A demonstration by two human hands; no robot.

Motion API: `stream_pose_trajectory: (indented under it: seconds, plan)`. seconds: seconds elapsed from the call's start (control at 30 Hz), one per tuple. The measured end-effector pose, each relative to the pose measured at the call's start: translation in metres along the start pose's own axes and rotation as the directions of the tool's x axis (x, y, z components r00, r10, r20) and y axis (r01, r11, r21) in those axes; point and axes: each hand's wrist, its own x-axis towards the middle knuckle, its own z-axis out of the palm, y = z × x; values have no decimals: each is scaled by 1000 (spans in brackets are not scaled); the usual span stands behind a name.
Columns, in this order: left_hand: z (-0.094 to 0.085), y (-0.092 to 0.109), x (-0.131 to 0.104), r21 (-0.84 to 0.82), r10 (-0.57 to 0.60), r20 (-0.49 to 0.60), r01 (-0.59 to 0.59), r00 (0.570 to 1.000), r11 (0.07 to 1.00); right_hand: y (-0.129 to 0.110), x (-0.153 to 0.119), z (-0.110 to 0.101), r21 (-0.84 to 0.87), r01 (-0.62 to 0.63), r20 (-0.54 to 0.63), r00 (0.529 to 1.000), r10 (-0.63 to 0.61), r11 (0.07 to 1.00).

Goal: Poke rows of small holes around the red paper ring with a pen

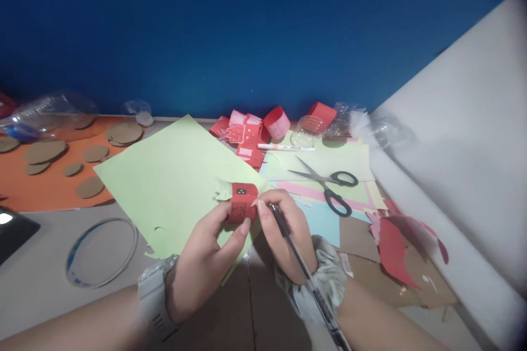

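My left hand [209,252] grips a small red paper roll [244,200] that has a dark round mark and fine print on it. A pale green paper scrap sticks out at the roll's left side. My right hand [288,236] is closed around a black pen [302,266], which points down toward my wrist, and its thumb and fingertip touch the roll's right edge. Under and behind the roll lies a large light green sheet [177,175] with a cut lower corner. Black-handled scissors [329,178] rest, blades apart, on stacked coloured paper [317,225] to the right.
Cardboard discs [45,151] lie on orange paper [12,186] at the left, near a clear plastic bottle [53,109]. A clear ring [101,252] sits in front. Red and pink paper pieces [251,131] and a white marker [286,147] are at the back. Red strips [397,252] lie on cardboard [379,279], right.
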Motion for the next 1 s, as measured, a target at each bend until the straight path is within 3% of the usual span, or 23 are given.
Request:
stream_pose_trajectory:
  seconds: [0.2, 0.27, 0.37, 0.43, 0.5, 0.57, 0.63, 0.73, 0.9, 1.0]
  plan:
    - [2, -4, 2, -16, -45, -33, 45, 998, 999, 3, 0, 1, 18, 17, 131, 991, -19, 1000]
    - [4, -8, 3, -56, -78, -66, 74, 995, 996, 6, -3, 2, 100, 3, 87, 996, -12, 995]
    - [6, -12, 3, -119, -90, -74, 81, 993, 990, 12, -8, 7, 337, 0, -69, 997, 24, 941]
    - [6, -11, 2, -74, -78, -52, 74, 996, 994, 16, -8, 9, 443, 55, -146, 989, 12, 895]
    - [5, -7, 2, 16, -80, -42, 81, 996, 997, 17, -8, 10, 438, 117, -158, 986, -52, 891]
    - [4, -4, 2, 88, -78, -47, 82, 996, 993, 16, -6, 8, 379, 135, -99, 990, -105, 915]
    - [4, -2, 1, 136, -67, -40, 72, 997, 988, 13, -5, 5, 344, 85, -10, 996, -87, 935]
    - [5, -4, -2, 178, -51, -17, 53, 999, 983, 7, -3, 1, 356, -64, 73, 997, 41, 932]
    - [6, -14, -9, 264, -7, 46, -6, 999, 964, 11, -4, 2, 345, -181, 101, 983, 156, 921]
    - [5, -16, -10, 295, 9, 68, -29, 998, 955, 18, -8, 4, 415, -269, 137, 963, 233, 869]
